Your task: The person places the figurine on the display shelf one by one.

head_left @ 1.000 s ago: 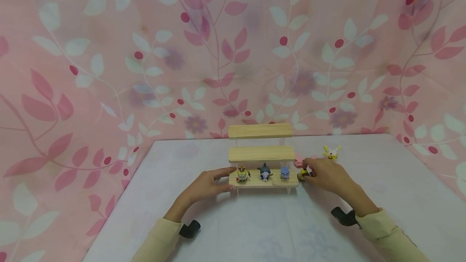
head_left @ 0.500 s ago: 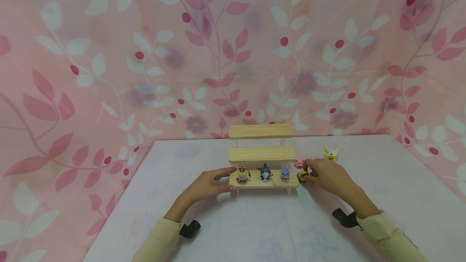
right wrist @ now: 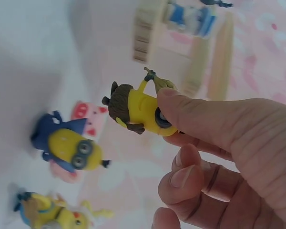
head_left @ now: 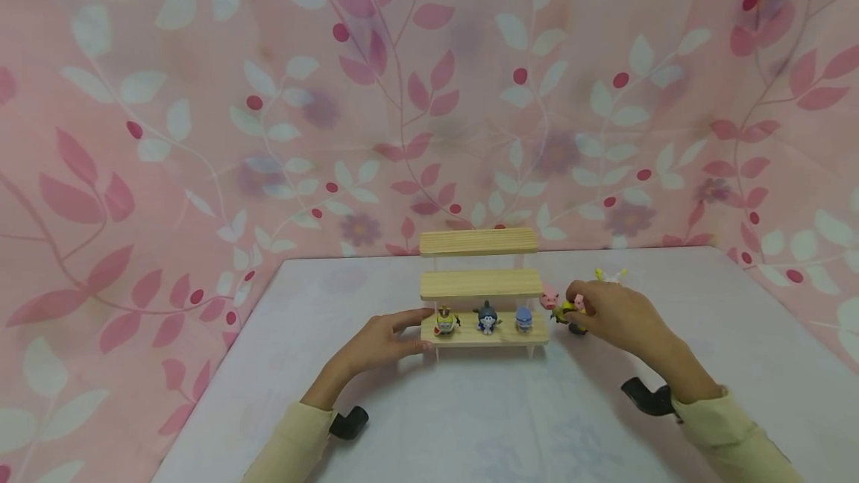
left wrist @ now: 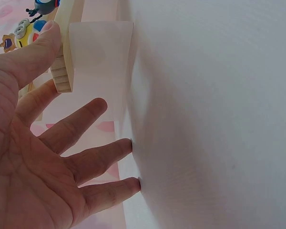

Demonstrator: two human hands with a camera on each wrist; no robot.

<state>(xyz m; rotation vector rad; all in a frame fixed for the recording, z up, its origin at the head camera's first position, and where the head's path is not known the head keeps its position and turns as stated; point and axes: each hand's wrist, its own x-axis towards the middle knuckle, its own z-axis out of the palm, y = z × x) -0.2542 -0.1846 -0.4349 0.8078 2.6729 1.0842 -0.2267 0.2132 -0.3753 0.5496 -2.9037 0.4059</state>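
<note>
My right hand (head_left: 624, 323) pinches a small yellow minion figurine (right wrist: 145, 107) in a brown furry outfit between thumb and index finger. The figurine is held in the air, right of a tiered wooden display stand (head_left: 480, 284). At the stand's left end, my left hand (head_left: 385, 341) grips the lowest board, thumb in front and index finger behind; its other fingers spread outward in the left wrist view. On that board stand a crowned yellow figurine (head_left: 446, 321), a dark-hooded one (head_left: 487, 317) and a blue-capped one (head_left: 524, 319).
Right of the stand are a pink pig figurine (head_left: 549, 297), a blue-clad minion (right wrist: 69, 148), another yellow minion (right wrist: 50, 210) and a white-and-yellow figure (head_left: 611, 274), partly behind my right hand. A white cloth covers the table (head_left: 470, 423); pink floral fabric (head_left: 470, 95) hangs behind.
My right hand has lifted the brown-outfitted minion and shifted slightly right and toward me, partly covering the white-and-yellow figure. My left hand stays on the stand.
</note>
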